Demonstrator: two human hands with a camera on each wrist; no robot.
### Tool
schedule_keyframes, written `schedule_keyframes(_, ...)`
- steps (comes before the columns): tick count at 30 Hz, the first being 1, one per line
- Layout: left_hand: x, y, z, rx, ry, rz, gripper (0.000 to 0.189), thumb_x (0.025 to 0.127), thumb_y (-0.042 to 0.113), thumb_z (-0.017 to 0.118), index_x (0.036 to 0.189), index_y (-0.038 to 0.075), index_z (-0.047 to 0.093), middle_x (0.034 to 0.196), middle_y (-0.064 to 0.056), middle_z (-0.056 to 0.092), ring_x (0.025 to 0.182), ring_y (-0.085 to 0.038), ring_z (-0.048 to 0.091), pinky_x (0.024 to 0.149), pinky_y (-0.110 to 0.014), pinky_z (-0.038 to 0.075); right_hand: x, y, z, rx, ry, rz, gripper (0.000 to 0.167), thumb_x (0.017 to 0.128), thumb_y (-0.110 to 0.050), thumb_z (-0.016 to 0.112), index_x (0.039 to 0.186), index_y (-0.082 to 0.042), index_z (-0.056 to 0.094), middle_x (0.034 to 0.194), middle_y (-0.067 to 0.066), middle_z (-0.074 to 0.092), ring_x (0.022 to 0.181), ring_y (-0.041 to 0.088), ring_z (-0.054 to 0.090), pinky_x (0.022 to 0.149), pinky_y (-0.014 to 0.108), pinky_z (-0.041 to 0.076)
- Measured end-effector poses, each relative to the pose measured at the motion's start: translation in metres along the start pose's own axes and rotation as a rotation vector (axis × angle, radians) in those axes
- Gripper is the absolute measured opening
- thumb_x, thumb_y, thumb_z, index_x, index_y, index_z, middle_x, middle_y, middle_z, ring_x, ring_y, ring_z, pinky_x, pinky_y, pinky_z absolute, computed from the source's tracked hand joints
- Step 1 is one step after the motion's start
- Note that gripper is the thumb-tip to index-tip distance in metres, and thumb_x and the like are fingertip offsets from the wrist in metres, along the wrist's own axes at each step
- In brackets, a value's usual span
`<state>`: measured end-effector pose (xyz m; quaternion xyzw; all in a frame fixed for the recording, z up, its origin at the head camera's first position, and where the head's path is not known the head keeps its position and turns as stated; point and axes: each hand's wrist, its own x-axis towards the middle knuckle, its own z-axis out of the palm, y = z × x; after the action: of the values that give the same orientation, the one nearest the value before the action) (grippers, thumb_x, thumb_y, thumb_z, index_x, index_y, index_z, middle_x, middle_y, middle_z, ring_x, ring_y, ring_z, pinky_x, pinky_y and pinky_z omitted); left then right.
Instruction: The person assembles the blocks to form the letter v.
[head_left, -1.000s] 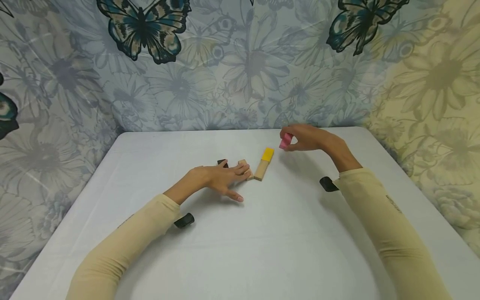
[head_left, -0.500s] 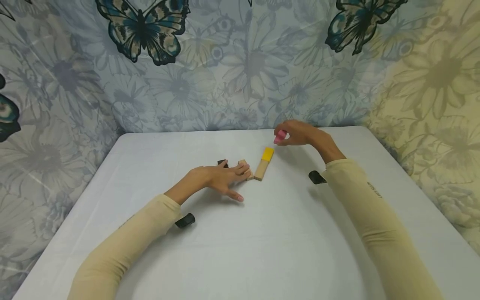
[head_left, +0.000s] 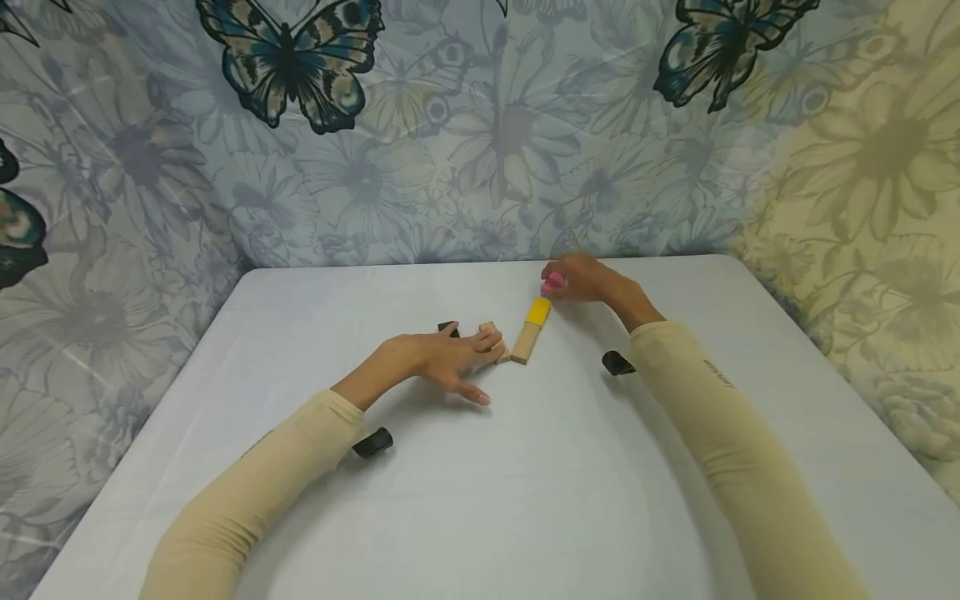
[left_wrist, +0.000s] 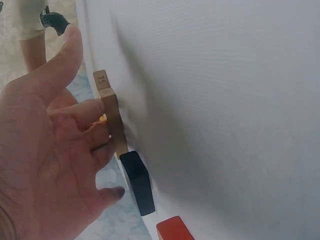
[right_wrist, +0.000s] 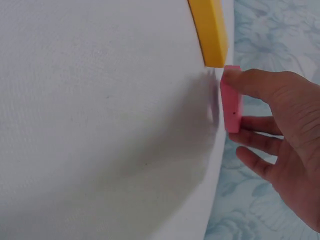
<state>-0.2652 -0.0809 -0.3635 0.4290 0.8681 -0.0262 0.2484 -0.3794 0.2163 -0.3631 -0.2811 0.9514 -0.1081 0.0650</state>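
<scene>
My right hand (head_left: 585, 277) pinches a pink block (right_wrist: 231, 100) between thumb and fingers, just past the far end of a yellow block (head_left: 538, 312). In the right wrist view, the pink block is close to the yellow block's end, its shadow falling beside it. The yellow block meets a plain wooden block (head_left: 524, 343), forming a slanting line. My left hand (head_left: 453, 364) is spread, its fingertips touching the wooden blocks (left_wrist: 115, 125) at the row's bend. A black block (left_wrist: 138, 182) continues the row by the little finger, followed by a red block (left_wrist: 174, 230), which the hand hides in the head view.
The blocks lie on a white-covered table (head_left: 480, 517). Behind its far edge hangs a patterned cloth (head_left: 480, 167) with flowers and butterflies. A dark wrist device shows below each sleeve. One wooden block end bears the printed number 75.
My right hand has moved left and then down toward the yellow block's far end, carrying the pink block. The left hand has stayed in place at the wooden blocks.
</scene>
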Motion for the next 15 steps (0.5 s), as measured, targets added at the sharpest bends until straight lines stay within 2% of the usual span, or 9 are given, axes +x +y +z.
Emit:
schedule_keyframes(5,0.0011,0.0003,-0.0009,-0.002,0.003,0.011,0.098,0.099,0.069,0.054,0.170,0.018,0.009,0.179,-0.006,-0.007,0.166,-0.021,-0.004,0.132,-0.063,-0.001,-0.0011,0.0026,-0.0005,-0.002,-0.109,0.065,0.042,0.104,-0.025,0.064,0.141,-0.004,0.062,0.131,0.022,0.067,0.118,0.039,0.059,0.109,0.057,0.050)
schedule_keyframes(8,0.0010,0.0002,-0.0021,-0.002,0.006,0.014,0.098,0.100,0.068,0.054,0.170,0.018,0.009,0.179,-0.006,-0.006,0.167,-0.021,-0.004,0.132,-0.064,-0.001,-0.0026,0.0031,-0.0044,-0.011,-0.129,0.085,0.042,0.105,-0.017,0.060,0.146,-0.006,0.059,0.133,0.023,0.065,0.118,0.039,0.059,0.109,0.058,0.049)
schedule_keyframes(12,-0.0004,-0.0010,-0.0017,-0.010,-0.002,0.005,0.097,0.100,0.068,0.055,0.169,0.018,0.009,0.179,-0.006,-0.007,0.167,-0.022,-0.004,0.132,-0.064,-0.001,-0.0028,0.0022,-0.0053,-0.024,-0.119,0.040,0.042,0.102,-0.001,0.058,0.143,-0.004,0.061,0.127,0.025,0.066,0.110,0.038,0.058,0.105,0.056,0.052)
schedule_keyframes(15,-0.0010,-0.0016,-0.0015,-0.011,-0.005,0.005,0.097,0.100,0.068,0.055,0.169,0.017,0.009,0.178,-0.007,-0.007,0.166,-0.022,-0.004,0.132,-0.064,-0.001,-0.0031,0.0007,-0.0028,-0.031,-0.101,0.005,0.042,0.097,0.005,0.060,0.138,-0.002,0.064,0.123,0.025,0.066,0.107,0.037,0.059,0.104,0.054,0.053)
